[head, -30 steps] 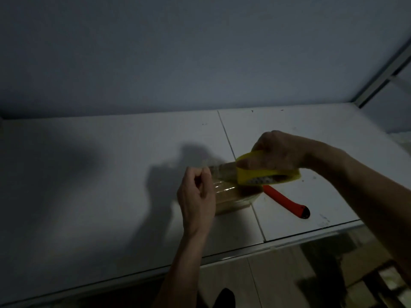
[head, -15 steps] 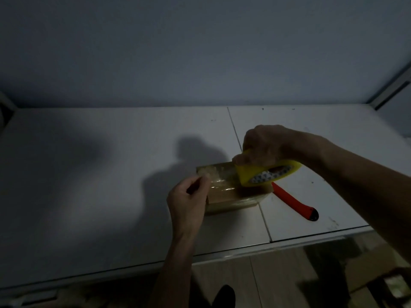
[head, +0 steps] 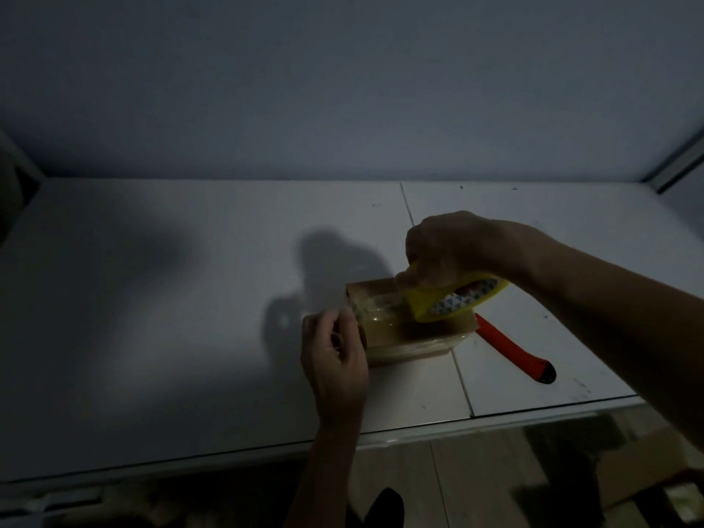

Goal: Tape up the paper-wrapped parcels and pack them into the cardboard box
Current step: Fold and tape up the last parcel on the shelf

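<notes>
Yellow tape roll (head: 455, 301) in my right hand (head: 444, 247), stretched over the brown parcel (head: 411, 339).

The parcel sits on the white tabletop (head: 190, 299), across its seam. My right grip wraps the roll just above the parcel's far right corner; clear tape (head: 375, 312) runs from it to the parcel's left end, where my left hand (head: 335, 354) pinches the tape's end. A red-handled cutter (head: 512, 350) lies just right of the parcel.
</notes>
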